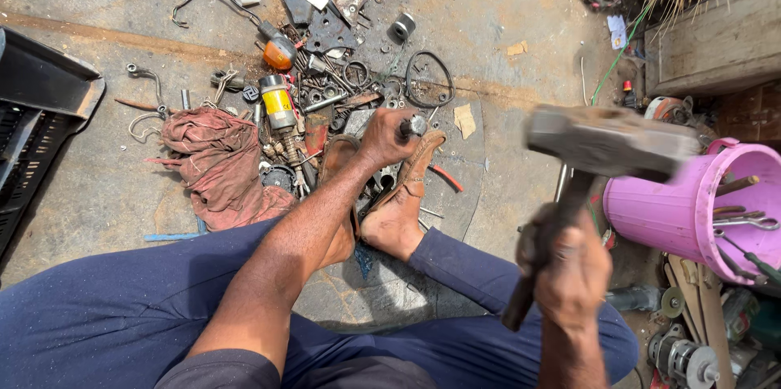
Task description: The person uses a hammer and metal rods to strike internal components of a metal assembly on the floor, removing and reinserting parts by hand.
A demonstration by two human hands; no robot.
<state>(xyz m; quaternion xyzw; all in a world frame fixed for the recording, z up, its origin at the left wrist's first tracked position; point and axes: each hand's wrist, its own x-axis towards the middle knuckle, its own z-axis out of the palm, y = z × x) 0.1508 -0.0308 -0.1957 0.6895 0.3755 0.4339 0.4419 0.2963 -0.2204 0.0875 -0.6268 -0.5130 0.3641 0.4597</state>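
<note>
Your left hand is clenched around a short steel punch stood between your sandalled feet, your right hand grips the dark handle of a blurred heavy grey sledgehammer raised beside the tipped pink plastic bucket holding spanners.

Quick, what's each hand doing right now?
Left hand: shut on a metal rod, upright between the feet.
Right hand: shut on a hammer, raised and blurred.
</note>
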